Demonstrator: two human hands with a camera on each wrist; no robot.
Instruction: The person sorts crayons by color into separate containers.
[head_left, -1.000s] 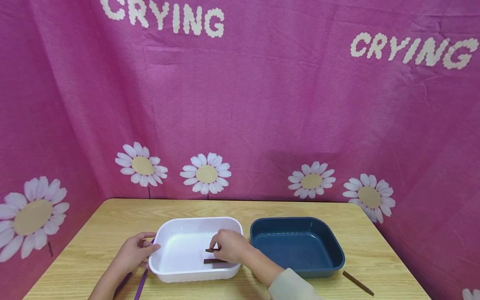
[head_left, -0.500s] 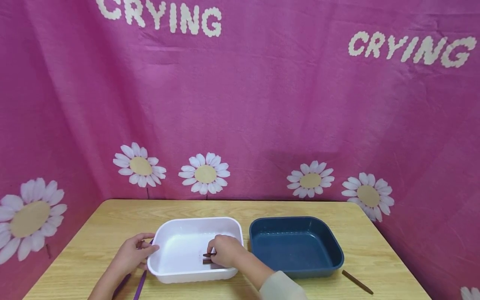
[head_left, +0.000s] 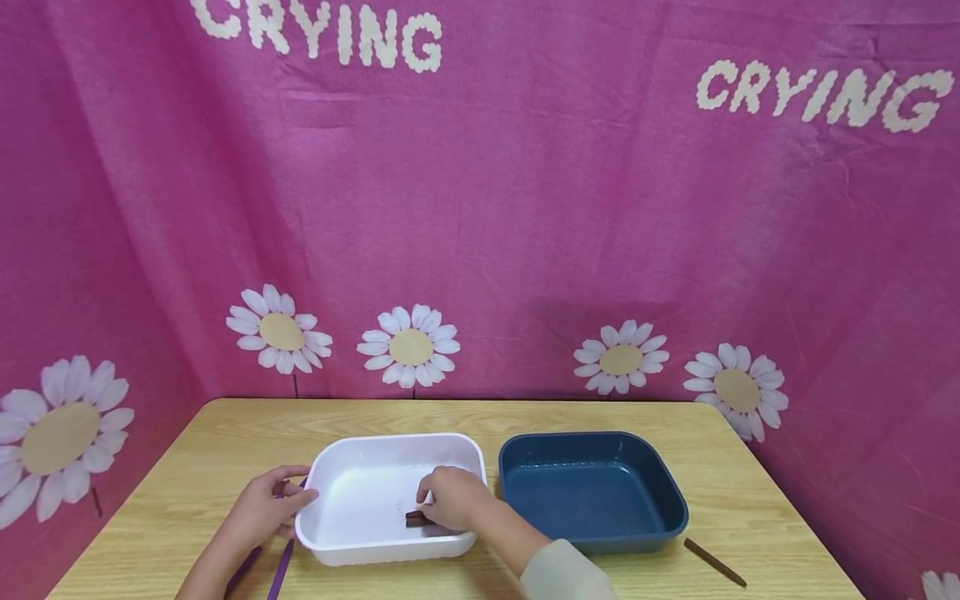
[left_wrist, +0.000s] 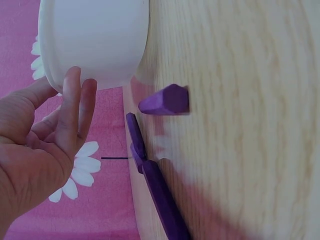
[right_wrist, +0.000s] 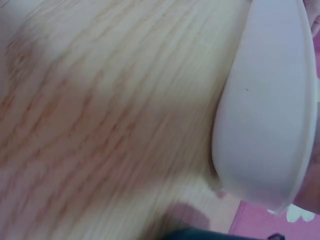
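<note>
At the left rim of the white tray point(head_left: 386, 552), my left hand point(head_left: 258, 507) grips the edge. In the left wrist view, the thumb of the left hand point(left_wrist: 52, 135) goes behind the rim while fingers touch the outer wall. Inside the white tray, my right hand point(head_left: 455, 500) is low over brown crayon-like sticks point(head_left: 415, 521) lying close together. Its thumb and finger are bent at one stick and appear to pinch it; the contact is partly hidden. The right wrist view shows the tray's outer wall point(right_wrist: 262, 115), with the fingers out of sight.
A dark blue tray point(head_left: 592, 546) stands right of the white one. Another brown stick point(head_left: 714, 562) lies on the wooden table point(head_left: 750, 500) to its right. Several purple hexagonal sticks point(left_wrist: 162, 200) lie by my left hand. A pink curtain point(head_left: 487, 208) hangs behind.
My right hand has lowered the pinched brown stick toward the near side of the white tray, so it now lies against the other brown stick. The left hand has stayed at the rim.
</note>
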